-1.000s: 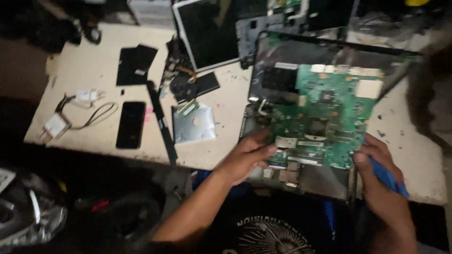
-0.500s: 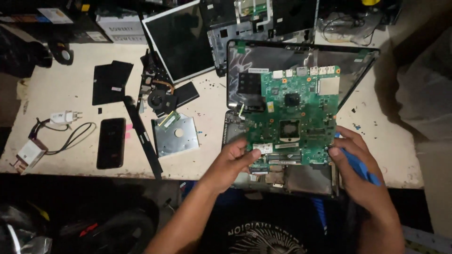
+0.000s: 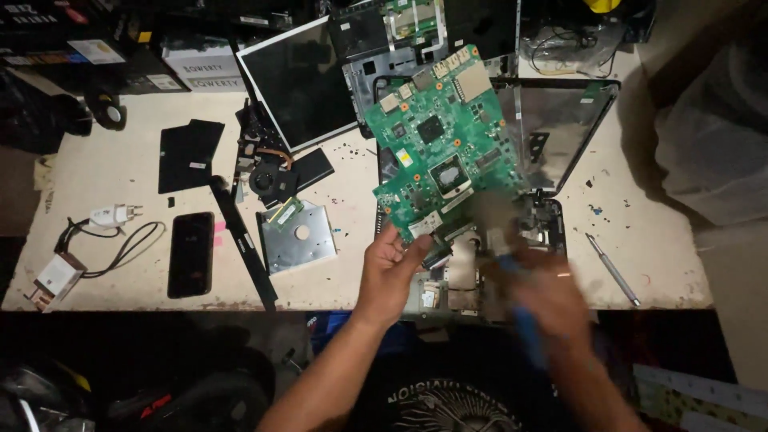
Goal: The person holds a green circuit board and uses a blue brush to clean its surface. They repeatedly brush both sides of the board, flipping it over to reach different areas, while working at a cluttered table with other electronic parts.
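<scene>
Our left hand [image 3: 392, 268] pinches the green circuit board [image 3: 444, 144] at its six o'clock corner, fingers clamped on the edge. The board tilts up above the open laptop shell [image 3: 560, 120], long axis running from seven toward one o'clock. Our right hand [image 3: 544, 292] is blurred around a blue tool [image 3: 524, 320]; we cannot tell its grip.

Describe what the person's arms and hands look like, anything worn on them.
Both forearms are bare, with no sleeves, gloves or watch showing. The left hand is sharp, with no ring visible. The right hand is motion-blurred, so any ring cannot be told. A dark printed shirt covers the torso.
</scene>
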